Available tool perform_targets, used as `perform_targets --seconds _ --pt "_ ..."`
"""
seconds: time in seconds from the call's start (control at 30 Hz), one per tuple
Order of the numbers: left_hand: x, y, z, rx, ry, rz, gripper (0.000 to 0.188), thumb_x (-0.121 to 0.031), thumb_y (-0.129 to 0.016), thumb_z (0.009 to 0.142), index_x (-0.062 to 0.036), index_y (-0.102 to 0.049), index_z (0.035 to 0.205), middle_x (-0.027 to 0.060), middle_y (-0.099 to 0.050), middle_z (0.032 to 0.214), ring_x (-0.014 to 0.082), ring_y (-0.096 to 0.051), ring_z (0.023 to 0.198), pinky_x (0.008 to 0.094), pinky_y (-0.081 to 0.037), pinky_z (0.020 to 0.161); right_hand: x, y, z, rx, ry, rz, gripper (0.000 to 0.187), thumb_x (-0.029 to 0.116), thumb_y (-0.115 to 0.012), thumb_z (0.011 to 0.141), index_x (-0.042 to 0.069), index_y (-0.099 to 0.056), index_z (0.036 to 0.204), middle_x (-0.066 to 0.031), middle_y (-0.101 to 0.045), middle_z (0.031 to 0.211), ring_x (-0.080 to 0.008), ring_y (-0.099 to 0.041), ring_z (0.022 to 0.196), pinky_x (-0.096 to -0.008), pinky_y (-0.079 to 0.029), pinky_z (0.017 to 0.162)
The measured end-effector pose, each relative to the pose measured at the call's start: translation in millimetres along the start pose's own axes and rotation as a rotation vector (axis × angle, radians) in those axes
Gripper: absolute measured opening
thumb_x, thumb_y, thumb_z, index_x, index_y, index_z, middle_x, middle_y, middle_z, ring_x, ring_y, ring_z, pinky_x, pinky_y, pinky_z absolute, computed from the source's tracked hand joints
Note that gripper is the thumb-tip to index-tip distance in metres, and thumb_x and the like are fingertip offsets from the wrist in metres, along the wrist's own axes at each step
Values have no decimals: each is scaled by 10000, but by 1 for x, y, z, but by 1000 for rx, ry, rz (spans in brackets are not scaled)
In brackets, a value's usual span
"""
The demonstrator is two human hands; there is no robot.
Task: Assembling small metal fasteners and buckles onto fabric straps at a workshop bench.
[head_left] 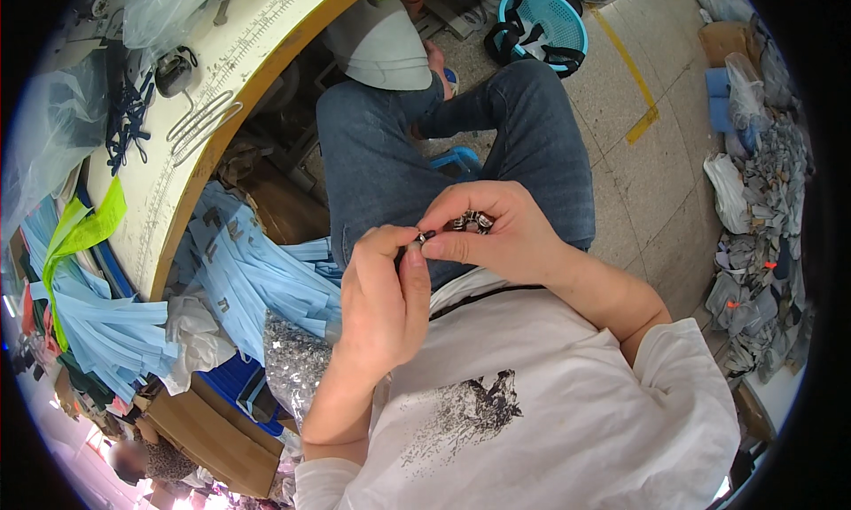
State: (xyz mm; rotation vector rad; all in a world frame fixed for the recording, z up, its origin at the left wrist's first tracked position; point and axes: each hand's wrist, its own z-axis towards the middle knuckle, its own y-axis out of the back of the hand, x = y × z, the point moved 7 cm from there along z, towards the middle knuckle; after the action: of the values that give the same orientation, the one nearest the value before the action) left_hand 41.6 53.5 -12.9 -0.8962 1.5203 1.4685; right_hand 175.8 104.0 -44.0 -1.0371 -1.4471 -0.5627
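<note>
My left hand and my right hand meet above my lap, with thumbs and forefingers closed in a pinch. Between the fingertips is a small dark piece with a glint of metal. Its kind is too small to make out. Several shiny silver and dark brown small pieces show in the curl of my right hand. Whether they join the piece at the fingertips, I cannot tell. A dark bit also runs down beside my left thumb, partly hidden by the fingers.
At the left stands a worn table with a ruler strip, bent metal rods and dark cords. Light blue strips hang below it. A blue basket is on the floor ahead; grey scraps are heaped at the right.
</note>
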Motion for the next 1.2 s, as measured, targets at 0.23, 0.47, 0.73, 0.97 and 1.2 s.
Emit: perform_targets --seconds 0.23,0.47,0.73,0.97,1.2 --pt "-9 4 12 -48 -110 67 341 83 -638 814 33 -515 1128 88 -574 849 125 -515 720 251 -424 631 -8 1 -2 7 -244 256 157 118 -698 876 32 -702 1007 14 -631 736 -19 -505 600 -174 -395 514" --pt "-14 8 15 -167 -256 207 243 70 -729 687 -1 -620 892 106 -635 858 199 -584 681 280 -472 593 -13 -4 -4 6 -321 366 165 140 -602 950 -7 -644 1012 23 -554 698 -6 -400 517 -172 -274 431" --pt "3 11 12 -230 -145 -173 243 117 -676 681 -6 -619 883 93 -643 807 159 -586 659 251 -483 627 -17 -2 -2 -42 -282 427 162 145 -582 963 4 -601 1040 35 -527 694 -5 -387 513 -168 -280 429" --pt "13 3 15 -59 -87 -469 379 167 -678 680 35 -599 1026 151 -580 1047 159 -596 829 253 -502 698 -14 1 -1 -65 -298 487 168 128 -583 959 7 -601 1074 39 -522 689 1 -383 514 -166 -256 418" --pt "10 -3 18 -41 -117 -371 468 141 -734 681 34 -585 1112 168 -554 1168 154 -597 839 246 -514 667 -15 -1 -1 -68 -309 555 168 118 -587 955 7 -616 1078 49 -508 661 4 -366 499 -166 -244 423"
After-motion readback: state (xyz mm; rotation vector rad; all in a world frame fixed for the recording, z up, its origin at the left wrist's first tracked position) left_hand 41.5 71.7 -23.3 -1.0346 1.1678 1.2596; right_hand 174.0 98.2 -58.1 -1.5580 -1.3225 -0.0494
